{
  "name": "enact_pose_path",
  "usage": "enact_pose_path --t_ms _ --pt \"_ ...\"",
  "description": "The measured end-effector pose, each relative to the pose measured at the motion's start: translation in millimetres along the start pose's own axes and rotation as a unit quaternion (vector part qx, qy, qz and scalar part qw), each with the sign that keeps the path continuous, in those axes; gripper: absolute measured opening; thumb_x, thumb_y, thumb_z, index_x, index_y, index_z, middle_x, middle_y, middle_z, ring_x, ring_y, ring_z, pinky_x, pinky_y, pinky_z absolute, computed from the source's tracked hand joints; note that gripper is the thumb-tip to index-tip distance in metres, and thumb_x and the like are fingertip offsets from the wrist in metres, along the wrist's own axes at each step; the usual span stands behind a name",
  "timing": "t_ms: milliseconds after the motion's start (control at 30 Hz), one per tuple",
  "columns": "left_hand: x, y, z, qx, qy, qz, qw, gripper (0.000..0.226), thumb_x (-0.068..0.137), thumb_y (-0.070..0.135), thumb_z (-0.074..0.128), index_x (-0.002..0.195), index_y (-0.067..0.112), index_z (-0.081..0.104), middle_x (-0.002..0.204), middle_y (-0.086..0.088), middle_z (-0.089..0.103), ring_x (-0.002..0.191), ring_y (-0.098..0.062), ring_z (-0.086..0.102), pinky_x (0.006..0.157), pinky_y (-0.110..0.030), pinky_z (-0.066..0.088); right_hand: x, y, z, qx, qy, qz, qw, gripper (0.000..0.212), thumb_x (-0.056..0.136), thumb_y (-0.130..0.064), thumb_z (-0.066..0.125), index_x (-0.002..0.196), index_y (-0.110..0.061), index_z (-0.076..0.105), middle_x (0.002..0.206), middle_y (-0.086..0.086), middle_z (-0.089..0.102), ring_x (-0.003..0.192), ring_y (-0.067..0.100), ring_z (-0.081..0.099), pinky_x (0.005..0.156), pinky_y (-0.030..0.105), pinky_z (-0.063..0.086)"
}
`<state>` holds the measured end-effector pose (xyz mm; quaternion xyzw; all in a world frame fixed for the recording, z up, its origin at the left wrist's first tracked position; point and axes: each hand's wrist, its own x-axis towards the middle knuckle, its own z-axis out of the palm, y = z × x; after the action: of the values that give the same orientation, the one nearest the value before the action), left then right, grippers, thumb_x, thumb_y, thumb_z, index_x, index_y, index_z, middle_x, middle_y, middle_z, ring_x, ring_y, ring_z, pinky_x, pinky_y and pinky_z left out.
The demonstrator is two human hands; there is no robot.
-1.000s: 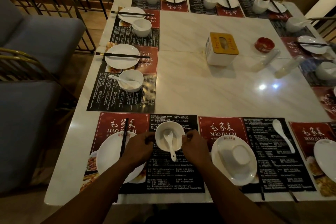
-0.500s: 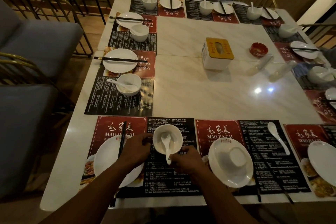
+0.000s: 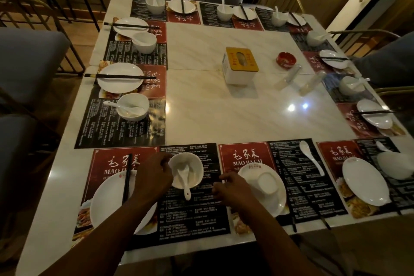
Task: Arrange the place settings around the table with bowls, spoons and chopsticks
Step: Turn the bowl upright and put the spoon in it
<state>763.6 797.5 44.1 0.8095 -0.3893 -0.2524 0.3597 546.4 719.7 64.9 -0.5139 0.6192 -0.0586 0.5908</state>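
At lower centre of the frame, the left grip (image 3: 154,177) holds the left rim of a white bowl (image 3: 195,163), thumb and curled fingers closed on the edge. A white spoon (image 3: 184,180) lies in the bowl, its handle sticking out over the near rim toward the bottom of the frame. The bowl stands on the black half of a red-and-black mat (image 3: 192,219) on the pale marble worktop (image 3: 224,114). Just right of the bowl and clear of it is the right grip (image 3: 233,190), fingers curled; whether it pinches anything cannot be told in the dim light. At lower left, partly under the left forearm, a plate (image 3: 107,199) carries black chopsticks (image 3: 126,179) laid across it, pointing up the frame. Beside the right grip sits a second plate (image 3: 277,204) with a second bowl (image 3: 267,182) on it, apparently upside down. A loose spoon (image 3: 311,157) lies on the neighbouring mat (image 3: 289,152), up and right of that plate. Other settings (image 3: 121,85) line the left, top and right edges. A yellow-topped box (image 3: 240,66) and a red ashtray (image 3: 286,59) stand near the middle of the worktop.
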Motion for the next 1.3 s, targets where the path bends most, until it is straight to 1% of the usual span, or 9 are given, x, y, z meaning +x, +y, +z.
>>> enact_pose_path --t_ms 167,367,500,667,767,900,1000,1167,1300 --pt "5.5 36.8 26.1 -0.020 -0.013 0.072 0.997 0.031 0.087 0.004 0.064 0.112 0.021 0.068 0.108 0.006 0.066 0.096 -0.007 0.058 0.079 -0.015 0.041 -7.3 3.7 -63.5 -0.031 0.100 -0.077 0.992 0.012 0.089 -0.022 0.068 0.100 -0.024 0.065 0.085 0.000 0.075 0.076 0.016 0.073 0.077 0.045 0.061" --pt "2.3 75.3 75.2 0.018 -0.073 0.121 0.990 0.027 0.087 0.009 0.067 0.109 0.023 0.070 0.104 0.009 0.066 0.090 -0.003 0.058 0.073 -0.007 0.039 0.4 27.0 -123.6 -0.176 0.185 -0.144 0.956 0.015 0.090 -0.022 0.067 0.105 -0.026 0.065 0.092 -0.013 0.060 0.082 -0.001 0.055 0.064 0.009 0.038" --pt "3.5 90.0 114.4 0.043 -0.109 0.103 0.988 0.022 0.088 0.022 0.069 0.109 0.026 0.070 0.106 0.009 0.068 0.089 -0.001 0.062 0.072 -0.009 0.045 24.5 45.9 -163.5 -0.194 0.168 -0.136 0.957 0.014 0.089 -0.018 0.068 0.101 -0.024 0.067 0.092 -0.011 0.065 0.087 0.004 0.062 0.063 0.009 0.038" --pt "-3.5 122.9 161.8 0.037 -0.092 0.080 0.992 0.020 0.090 0.020 0.068 0.109 0.023 0.071 0.103 0.011 0.068 0.085 0.000 0.061 0.072 -0.010 0.046 60.2 60.4 -227.9 -0.227 0.139 -0.145 0.953 0.012 0.089 -0.012 0.065 0.092 -0.023 0.066 0.085 -0.011 0.065 0.079 0.001 0.060 0.061 0.009 0.038" --pt "-12.7 132.6 188.5 0.038 -0.100 0.051 0.993 0.023 0.091 0.030 0.067 0.114 0.027 0.066 0.104 0.015 0.065 0.092 0.002 0.061 0.083 -0.027 0.056 81.8 66.8 -251.2 -0.248 0.114 -0.159 0.949 0.014 0.089 -0.014 0.065 0.090 -0.027 0.064 0.082 -0.012 0.065 0.075 -0.003 0.059 0.058 0.008 0.037" --pt "-35.3 134.9 206.7 0.049 -0.152 0.059 0.985 0.061 0.075 0.061 0.073 0.128 0.038 0.056 0.122 0.022 0.056 0.109 0.003 0.053 0.092 -0.025 0.050 101.2 70.8 -259.9 -0.269 0.065 -0.209 0.938 0.014 0.090 -0.015 0.064 0.095 -0.028 0.065 0.085 -0.012 0.065 0.077 0.000 0.060 0.071 0.021 0.053" --pt "-52.1 135.1 214.6 0.101 -0.168 0.080 0.977 0.089 0.064 0.073 0.073 0.139 0.035 0.046 0.138 0.018 0.044 0.122 -0.002 0.045 0.100 -0.028 0.047 106.0 69.6 -252.5 -0.286 0.000 -0.276 0.918 0.011 0.087 -0.020 0.064 0.095 -0.026 0.067 0.089 -0.013 0.064 0.080 0.001 0.059 0.072 0.022 0.053" --pt "-63.1 128.3 232.4 0.128 -0.165 0.053 0.976 0.109 0.057 0.071 0.076 0.148 0.034 0.029 0.154 0.015 0.027 0.138 -0.007 0.032 0.111 -0.034 0.041 109.1 77.0 -237.2 -0.347 -0.087 -0.327 0.875 0.029 0.085 -0.018 0.064 0.112 -0.026 0.063 0.102 -0.015 0.054 0.088 0.002 0.050 0.077 0.012 0.039" --pt "-61.0 128.2 236.0 0.140 -0.138 0.069 0.978 0.097 0.063 0.053 0.082 0.145 0.034 0.032 0.146 0.017 0.040 0.131 -0.005 0.044 0.103 -0.028 0.047 109.0 82.2 -237.9 -0.343 -0.088 -0.329 0.875 0.030 0.086 -0.019 0.064 0.115 -0.025 0.062 0.106 -0.015 0.052 0.094 0.004 0.050 0.080 0.009 0.036"
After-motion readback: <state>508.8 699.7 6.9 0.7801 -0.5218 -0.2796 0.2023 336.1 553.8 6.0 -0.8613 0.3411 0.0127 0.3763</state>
